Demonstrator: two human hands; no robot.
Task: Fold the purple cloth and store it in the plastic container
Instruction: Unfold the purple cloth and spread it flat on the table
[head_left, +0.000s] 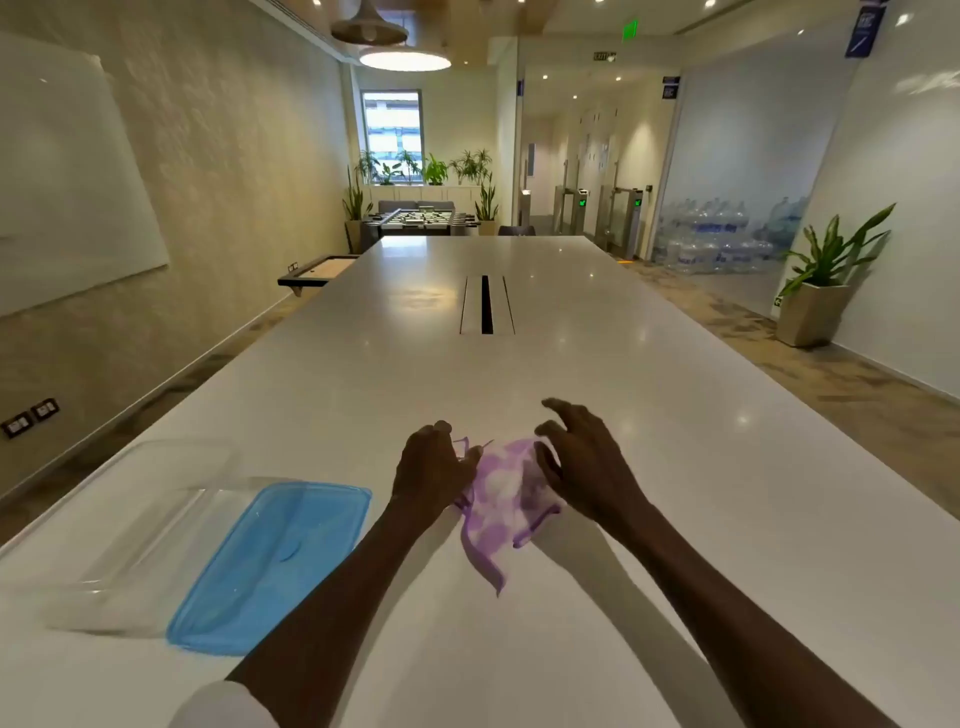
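Left hand (434, 467): grip closed, fingers curled tight around the left edge of the purple cloth (501, 499), evidently to anchor that side while the fold is worked. Right hand (582, 460): grip open, fingers spread and slightly bent, palm at or just over the cloth's right edge; whether any fabric is pinched cannot be told. The cloth sits bunched between both hands near the middle of the white desk (519, 364), one corner trailing toward the person; folding appears unfinished. The clear plastic container (140, 525) stands open to the left, well apart from the cloth, presumably ready to receive it. Its blue lid (270, 561) lies flat on the desk just beside it
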